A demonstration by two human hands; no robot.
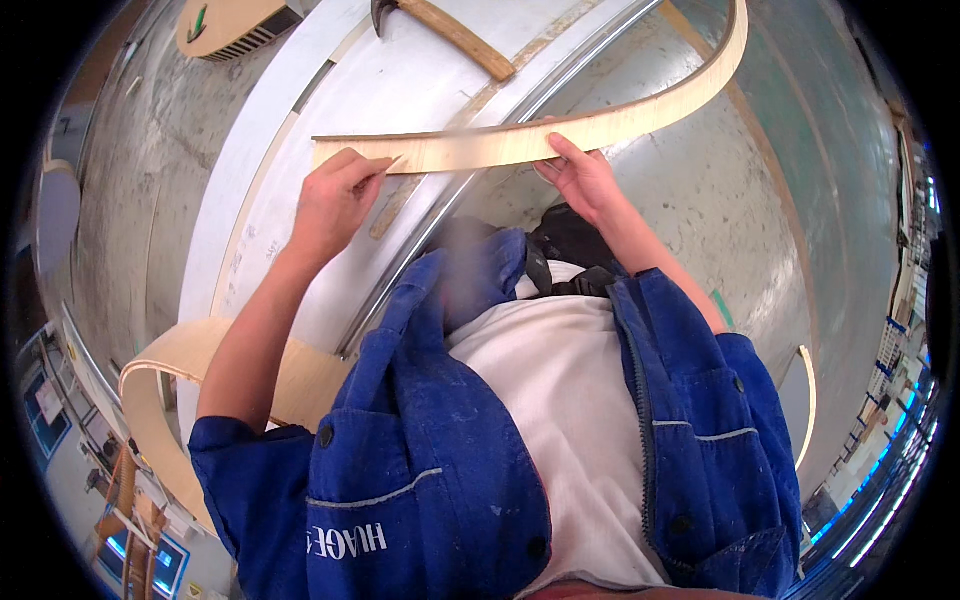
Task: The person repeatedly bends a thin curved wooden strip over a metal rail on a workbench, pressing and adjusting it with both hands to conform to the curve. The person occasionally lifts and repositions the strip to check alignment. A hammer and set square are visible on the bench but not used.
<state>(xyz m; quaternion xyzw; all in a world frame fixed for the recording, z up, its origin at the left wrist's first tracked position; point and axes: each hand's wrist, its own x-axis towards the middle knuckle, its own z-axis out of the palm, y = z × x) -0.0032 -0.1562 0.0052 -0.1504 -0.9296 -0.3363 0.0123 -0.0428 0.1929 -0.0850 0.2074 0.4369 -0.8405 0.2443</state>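
Observation:
A long, curved strip of pale wood (480,148) stretches across in front of me and bends up and away at the far right. My right hand (582,180) grips its lower edge near the middle, thumb on the near face and fingers behind. Close to the strip's left end, the fingers of my left hand (338,200) are pinched together. A thin pale sliver (396,163) pokes out of that pinch against the wood; whether it is loose or part of the strip I cannot tell.
Beneath the strip lies a white curved panel (290,190) with a metal rail (400,268) along its edge. A claw hammer (455,38) rests on the panel. Bent wooden pieces (150,400) stand at lower left, and a rounded wooden form (235,25) sits at upper left.

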